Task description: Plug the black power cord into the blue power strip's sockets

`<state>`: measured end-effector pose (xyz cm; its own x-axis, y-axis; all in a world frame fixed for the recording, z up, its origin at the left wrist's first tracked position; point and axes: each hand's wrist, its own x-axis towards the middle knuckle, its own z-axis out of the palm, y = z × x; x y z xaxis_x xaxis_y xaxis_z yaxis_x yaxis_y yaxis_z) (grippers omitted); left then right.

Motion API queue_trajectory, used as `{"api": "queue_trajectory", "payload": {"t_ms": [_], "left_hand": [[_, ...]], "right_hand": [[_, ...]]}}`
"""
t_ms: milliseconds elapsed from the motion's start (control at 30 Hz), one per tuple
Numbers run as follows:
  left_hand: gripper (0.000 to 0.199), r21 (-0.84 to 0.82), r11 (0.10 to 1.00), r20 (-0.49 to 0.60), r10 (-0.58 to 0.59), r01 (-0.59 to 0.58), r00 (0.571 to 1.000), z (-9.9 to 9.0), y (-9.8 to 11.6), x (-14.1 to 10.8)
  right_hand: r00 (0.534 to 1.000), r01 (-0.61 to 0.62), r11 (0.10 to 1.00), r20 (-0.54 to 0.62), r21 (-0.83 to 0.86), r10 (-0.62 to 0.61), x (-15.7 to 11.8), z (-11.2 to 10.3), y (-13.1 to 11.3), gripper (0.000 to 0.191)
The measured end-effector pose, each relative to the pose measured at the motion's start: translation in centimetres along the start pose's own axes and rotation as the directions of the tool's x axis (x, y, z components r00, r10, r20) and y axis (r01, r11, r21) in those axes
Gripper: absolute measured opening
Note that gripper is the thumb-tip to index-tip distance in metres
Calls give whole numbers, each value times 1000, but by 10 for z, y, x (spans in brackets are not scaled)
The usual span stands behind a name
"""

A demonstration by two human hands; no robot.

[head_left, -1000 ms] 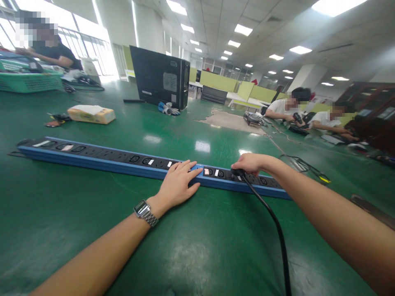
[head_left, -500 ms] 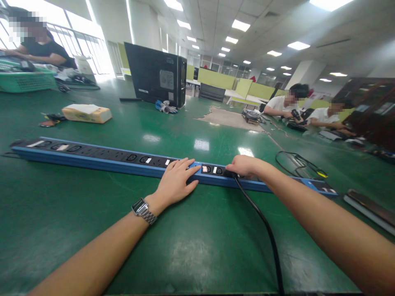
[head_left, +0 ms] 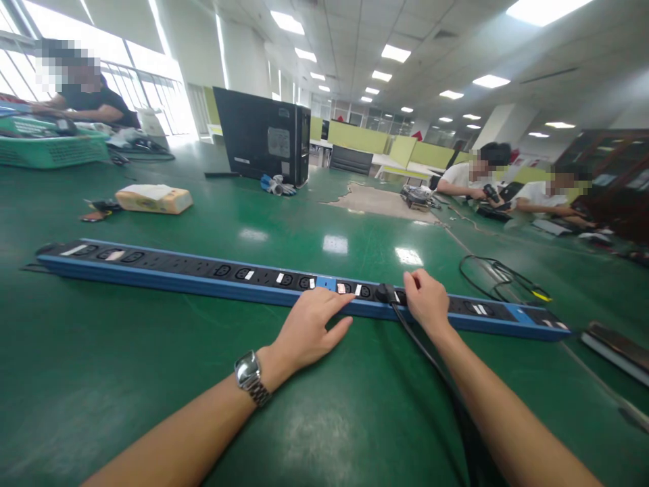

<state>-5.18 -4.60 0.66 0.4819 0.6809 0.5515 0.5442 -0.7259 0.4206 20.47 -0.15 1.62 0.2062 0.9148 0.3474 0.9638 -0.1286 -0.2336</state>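
Power strip [head_left: 177, 283]: lies lengthwise across the table [head_left: 203, 419] before me.
Plug [head_left: 384, 293]: on the power strip, right of its middle; its cord [head_left: 424, 349] runs off the near side toward me.
Tissue pack [head_left: 154, 200]: behind the strip's left part.
Computer tower [head_left: 261, 138]: farther back, gloves [head_left: 278, 186] just before it.
Basket [head_left: 53, 151]: I see it at far left, left of the tower.
Looped cable [head_left: 524, 284]: behind the strip's right part.

A long blue-and-black power strip [head_left: 203, 284] is lying across the frame's middle, sockets facing up; right of centre, a black plug [head_left: 384, 293] is sitting on it, its black cable [head_left: 419, 345] trailing toward the lower right.
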Motion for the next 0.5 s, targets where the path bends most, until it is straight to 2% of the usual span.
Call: {"api": "queue_trajectory", "payload": {"t_ms": [33,100,167,200,233,267,300,333,367,400,433,500], "left_hand": [[36,-65,998,-10,-11,10,1000,2,5,1],[37,-224,970,-17,-96,90,995,9,16,4],[34,-426,861,78,-271,278,959,20,26,11],[34,-526,747,193,-360,406,913,27,31,16],[39,-607,586,332,-427,537,841,34,34,21],[46,-654,385,476,-460,651,750,40,37,27],[51,-667,189,597,-444,721,668,46,39,33],[54,-663,29,674,-412,748,613,51,40,40],[56,-656,-93,721,-370,749,585,56,41,46],[57,-654,-177,743,-331,736,581,59,42,53],[57,-657,-230,749,-310,718,586,62,43,59],[52,-671,-268,738,-333,691,587,66,46,69]], "right_hand": [[998,16,999,-52,-28,-18,-5,4,2,42],[996,59,996,-57,-61,-62,-10,9,3,36],[998,65,996,-13,-64,-66,-10,9,0,38],[998,58,996,10,-63,-57,-10,8,-1,40],[998,54,997,30,-64,-52,-9,7,-2,41],[998,52,996,46,-66,-49,-8,6,-3,42],[997,50,996,55,-69,-46,-7,5,-3,42],[997,48,996,60,-73,-44,-7,4,-3,43],[997,48,996,65,-77,-43,-7,4,-3,43],[997,48,996,70,-82,-43,-6,3,-3,43],[996,47,995,73,-86,-40,-6,3,-3,43],[996,41,995,83,-96,-33,-5,3,-3,41]]}}
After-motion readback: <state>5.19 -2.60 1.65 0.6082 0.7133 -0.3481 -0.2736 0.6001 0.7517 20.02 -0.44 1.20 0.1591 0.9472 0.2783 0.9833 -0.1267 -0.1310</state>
